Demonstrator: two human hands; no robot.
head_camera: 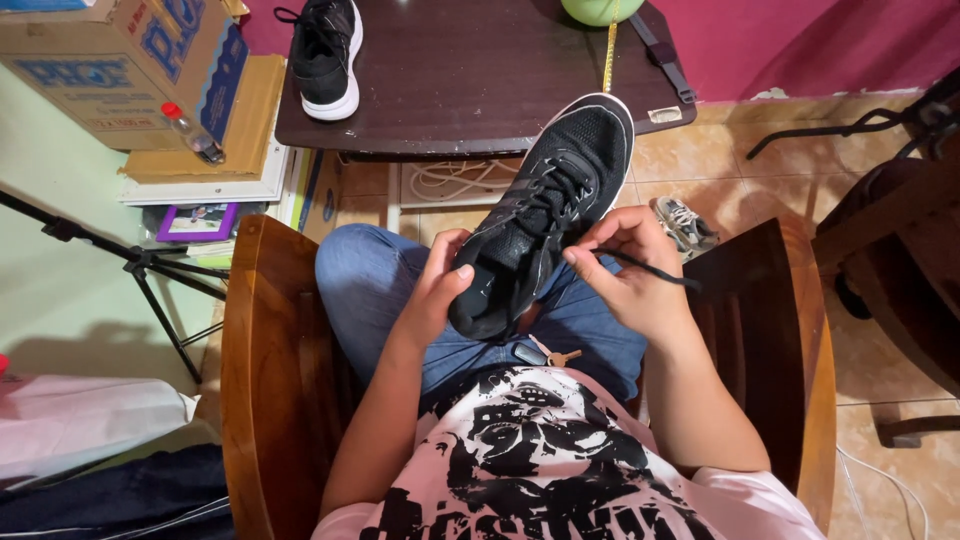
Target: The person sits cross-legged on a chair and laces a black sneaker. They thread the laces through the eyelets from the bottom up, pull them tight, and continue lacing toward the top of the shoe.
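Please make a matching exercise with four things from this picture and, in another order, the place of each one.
Things:
1. black mesh sneaker with laces
2. second black sneaker with white sole
3. small brass key
4. clear plastic bottle with red cap

Places:
A. on the dark wooden table
B. on the lap, on blue jeans
C. held in both hands
D. beside the cardboard box

Pairs: 1-C, 2-A, 3-B, 4-D

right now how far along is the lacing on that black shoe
Partly done: laces already cross the upper eyelets of the black shoe. In hand: the left hand steadies its heel while the right hand pulls a loose lace end. Left: no knot shows, and the second black shoe waits on the table.
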